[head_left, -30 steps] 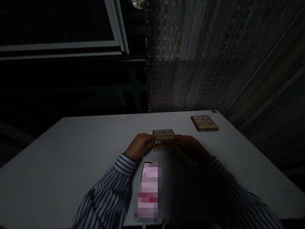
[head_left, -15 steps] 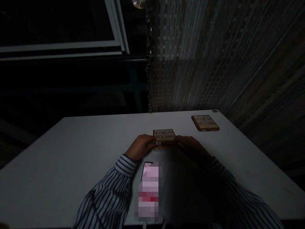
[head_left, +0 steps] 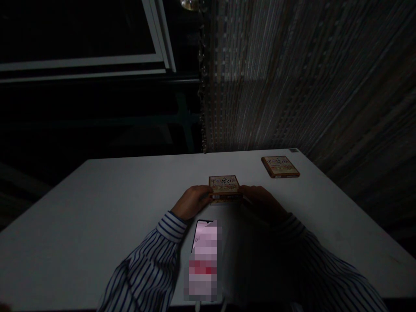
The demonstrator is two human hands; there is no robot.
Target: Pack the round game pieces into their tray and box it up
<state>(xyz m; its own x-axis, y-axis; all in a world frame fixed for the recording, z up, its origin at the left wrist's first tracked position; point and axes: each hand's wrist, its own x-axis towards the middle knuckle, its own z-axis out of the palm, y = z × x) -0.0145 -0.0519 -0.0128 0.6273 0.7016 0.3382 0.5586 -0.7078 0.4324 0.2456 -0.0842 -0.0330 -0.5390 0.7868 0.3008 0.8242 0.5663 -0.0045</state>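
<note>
A flat square box [head_left: 224,184] with dark lettering and a brown border is held at mid-table between my two hands. My left hand [head_left: 192,201] grips its left side, thumb toward the front edge and fingers along the side. On the opposite side, my right hand [head_left: 261,200] pinches the right edge, partly in shadow. The box's front face carries a small white barcode patch. A thin patterned strip shows below that face; whether it is a lower part of the box or another thing, I cannot tell.
A similar flat box [head_left: 280,167] lies at the far right of the white table [head_left: 107,208]. Between my forearms lies a lit phone [head_left: 203,229], mostly blurred out, with a white cable [head_left: 197,307] at its near end. A strand curtain [head_left: 253,78] hangs behind the table.
The box's front face sits slightly lower, and less of the strip beneath it shows. Both hands keep their hold in nearly the same place. The phone screen's visible content differs.
</note>
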